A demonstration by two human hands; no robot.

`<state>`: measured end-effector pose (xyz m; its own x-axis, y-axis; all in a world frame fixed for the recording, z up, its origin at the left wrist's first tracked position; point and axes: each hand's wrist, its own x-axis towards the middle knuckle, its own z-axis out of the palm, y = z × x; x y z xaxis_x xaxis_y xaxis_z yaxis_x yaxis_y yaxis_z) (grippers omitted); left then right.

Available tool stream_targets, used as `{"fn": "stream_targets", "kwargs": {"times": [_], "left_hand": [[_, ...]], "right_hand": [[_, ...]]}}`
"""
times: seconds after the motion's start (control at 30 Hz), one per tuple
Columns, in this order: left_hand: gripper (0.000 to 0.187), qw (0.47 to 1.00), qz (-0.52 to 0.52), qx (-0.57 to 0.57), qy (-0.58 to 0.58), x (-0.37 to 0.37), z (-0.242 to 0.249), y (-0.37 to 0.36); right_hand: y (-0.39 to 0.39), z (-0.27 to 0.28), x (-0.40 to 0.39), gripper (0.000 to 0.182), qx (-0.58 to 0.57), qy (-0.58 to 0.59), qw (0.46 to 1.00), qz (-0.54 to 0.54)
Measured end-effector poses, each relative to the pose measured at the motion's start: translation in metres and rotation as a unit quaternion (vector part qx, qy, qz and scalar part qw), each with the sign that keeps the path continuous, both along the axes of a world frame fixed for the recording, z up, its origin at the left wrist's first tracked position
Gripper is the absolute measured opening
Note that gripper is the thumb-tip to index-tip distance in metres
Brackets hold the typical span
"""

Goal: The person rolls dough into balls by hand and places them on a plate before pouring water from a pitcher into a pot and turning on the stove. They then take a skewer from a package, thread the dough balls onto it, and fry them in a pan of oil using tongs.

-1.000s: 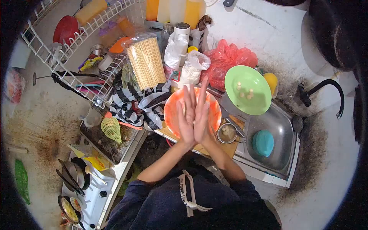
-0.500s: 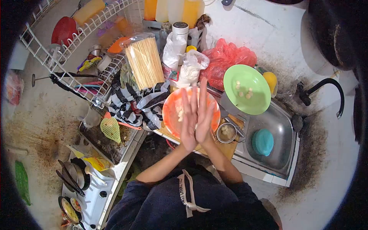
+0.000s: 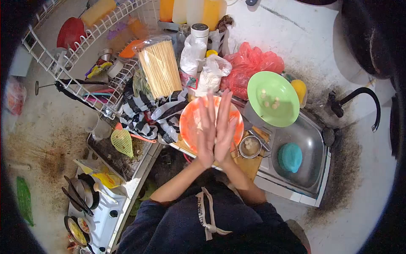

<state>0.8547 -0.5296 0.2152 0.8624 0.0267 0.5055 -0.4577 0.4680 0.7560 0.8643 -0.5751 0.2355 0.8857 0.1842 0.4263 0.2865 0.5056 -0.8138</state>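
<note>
Both hands are held upright over the orange-and-white plate (image 3: 237, 127), with the palms turned toward each other and the fingers stretched out straight. The left hand (image 3: 205, 135) is opened flat and blurred; the right hand (image 3: 223, 133) is opened flat beside it, its fingers slightly spread. The two are brought close together at the heels, and whether anything is held between the palms cannot be told. Below them, the round plate is mottled with orange and white, and its middle is largely covered by the hands.

To the right, small pale balls (image 3: 276, 103), rounded and matte, are gathered on a smooth, light green oval plate (image 3: 264, 82). Nearer the person, more pale rounded pieces (image 3: 248, 144) are contained in a small round metal-rimmed vessel (image 3: 253, 153), which is set on a wooden board (image 3: 250, 168) with a visible flat, tan surface. Beside the board, a brushed steel sink (image 3: 311, 142) is let into the white-edged table (image 3: 277, 187), and a rounded turquoise plastic bowl (image 3: 290, 157) is lodged in it.

Behind the orange-and-white plate, white powder is enclosed in a crinkled clear bag (image 3: 209, 79), next to a crumpled, translucent red bag (image 3: 249, 63). Thin, straight wooden sticks (image 3: 159, 69) are bundled in clear plastic to the left, above a creased black-and-white striped bag (image 3: 139, 118). A yellow-green mesh strainer (image 3: 122, 143) is laid farther left.
</note>
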Motion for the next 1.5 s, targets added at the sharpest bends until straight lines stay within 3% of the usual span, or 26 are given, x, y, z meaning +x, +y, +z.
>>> {"fn": "stream_targets", "kwargs": {"times": [0.1,0.17,0.23,0.3,0.37,0.5,0.57,0.63,0.67,0.7,0.77,0.8,0.87,0.97,1.0,1.03,1.07,1.13,1.23,1.27,1.33,1.37,1.4,1.43,1.47,1.5], "left_hand": [[0.072,1.0,0.005,0.028,0.004,-0.002,-0.011,-0.016],[0.071,0.999,-0.014,0.003,0.046,0.0,-0.013,-0.017],[0.071,0.997,-0.044,-0.047,0.05,0.004,-0.01,-0.013],[0.071,0.991,-0.071,-0.095,0.056,0.009,-0.005,-0.005],[0.071,0.983,-0.098,-0.144,0.061,0.014,0.0,0.0],[0.072,0.932,-0.2,-0.253,0.166,0.011,-0.006,0.005],[0.072,0.933,-0.218,-0.217,0.188,0.011,-0.026,-0.001],[0.072,0.932,-0.236,-0.18,0.211,0.015,-0.041,-0.007],[0.073,0.918,-0.274,-0.235,0.165,0.019,-0.047,-0.011],[0.075,0.898,-0.31,-0.288,0.118,0.022,-0.045,-0.012],[0.071,0.894,-0.304,-0.269,0.191,0.028,-0.04,-0.01],[0.07,0.904,-0.268,-0.315,0.104,0.034,-0.043,-0.015],[0.068,0.895,-0.189,-0.398,-0.075,0.048,-0.054,-0.03],[0.064,0.805,-0.057,-0.489,-0.331,0.069,-0.095,-0.048],[0.066,0.677,-0.168,-0.703,-0.14,0.073,-0.143,-0.021],[0.066,0.677,-0.169,-0.703,-0.14,0.068,-0.136,-0.018],[0.067,0.722,-0.212,-0.652,-0.091,0.062,-0.13,-0.014],[0.069,0.794,-0.292,-0.533,0.009,0.046,-0.097,-0.009],[0.071,0.848,-0.393,-0.321,0.156,0.033,-0.062,-0.006],[0.071,0.848,-0.393,-0.32,0.156,0.036,-0.064,-0.004],[0.071,0.924,-0.277,-0.219,0.145,0.045,-0.072,-0.002],[0.071,0.925,-0.277,-0.219,0.144,0.036,-0.053,-0.014],[0.067,0.929,-0.087,-0.358,0.025,0.018,-0.019,-0.037],[0.062,0.869,0.109,-0.473,-0.096,0.009,0.0,-0.049],[0.062,0.869,0.11,-0.473,-0.096,0.012,-0.01,-0.043],[0.065,0.882,-0.038,-0.464,-0.072,0.02,-0.03,-0.029]], "right_hand": [[-0.008,0.011,0.012,0.069,-0.051,-0.021,0.996,-0.075],[-0.01,0.018,0.003,0.073,-0.017,0.014,0.999,-0.035],[-0.006,0.0,0.006,0.081,-0.146,-0.213,0.96,-0.109],[0.0,-0.011,0.0,0.074,-0.175,-0.187,0.95,-0.178],[-0.013,-0.034,0.006,0.088,-0.325,-0.231,0.904,-0.156],[-0.021,-0.022,0.015,0.088,-0.416,-0.183,0.867,-0.205],[-0.016,-0.021,0.022,0.086,-0.393,-0.203,0.868,-0.227],[0.0,-0.019,0.014,0.083,-0.545,-0.138,0.779,-0.278],[-0.005,-0.012,0.013,0.081,-0.505,-0.237,0.786,-0.268],[-0.004,-0.014,0.011,0.081,-0.505,-0.236,0.785,-0.269],[0.001,-0.018,0.005,0.079,-0.54,-0.337,0.749,-0.185],[-0.001,-0.016,0.0,0.076,-0.582,-0.362,0.709,-0.169],[-0.005,-0.022,0.003,0.075,-0.591,-0.36,0.705,-0.156],[-0.016,-0.02,0.014,0.074,-0.626,-0.357,0.676,-0.154],[-0.017,-0.019,0.021,0.075,-0.635,-0.345,0.672,-0.165],[-0.018,-0.018,0.025,0.076,-0.643,-0.333,0.668,-0.174],[-0.016,-0.014,0.026,0.076,-0.642,-0.333,0.668,-0.174],[-0.008,-0.004,0.023,0.073,-0.601,-0.331,0.694,-0.217],[-0.001,-0.007,0.016,0.073,-0.584,-0.336,0.713,-0.192],[0.001,-0.006,0.01,0.073,-0.59,-0.339,0.708,-0.188],[0.001,-0.013,0.003,0.074,-0.582,-0.345,0.718,-0.163],[0.001,-0.016,0.001,0.075,-0.575,-0.351,0.726,-0.139],[-0.003,-0.018,0.001,0.075,-0.593,-0.342,0.717,-0.127],[-0.008,-0.018,0.003,0.075,-0.593,-0.343,0.717,-0.127],[-0.013,-0.017,0.007,0.075,-0.622,-0.338,0.692,-0.142],[-0.016,-0.017,0.011,0.075,-0.649,-0.332,0.666,-0.157]]}}
